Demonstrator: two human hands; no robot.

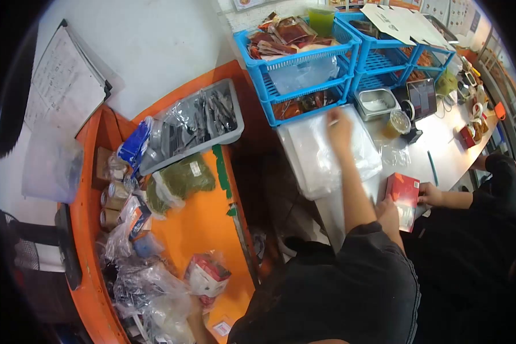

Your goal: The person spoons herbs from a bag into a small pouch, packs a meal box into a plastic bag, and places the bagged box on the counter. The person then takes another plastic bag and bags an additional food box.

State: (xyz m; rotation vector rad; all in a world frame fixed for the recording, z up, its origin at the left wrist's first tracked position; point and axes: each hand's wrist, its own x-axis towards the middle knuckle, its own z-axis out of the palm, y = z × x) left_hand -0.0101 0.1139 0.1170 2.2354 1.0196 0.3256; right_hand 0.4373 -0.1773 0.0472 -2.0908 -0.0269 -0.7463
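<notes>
My right hand (339,123) is stretched over a stack of clear plastic bags (309,152) on the table at centre right. It is blurred, and its fingers cannot be made out. At the bottom left, my left hand (198,318) is closed at the lower end of a red and white plastic pack (207,276) above the orange surface (183,235). The pack and loose film partly hide its fingers. Crumpled clear plastic bags (149,292) lie close to the left of that hand.
On my right, another person's hands (391,215) hold a red box (403,198). Blue stacked baskets (309,63) with packets stand behind the bags. A grey tray (238,123) of dark wrapped items, a green packet (183,180) and tape rolls (117,189) sit at left. A steel container (377,102) stands behind.
</notes>
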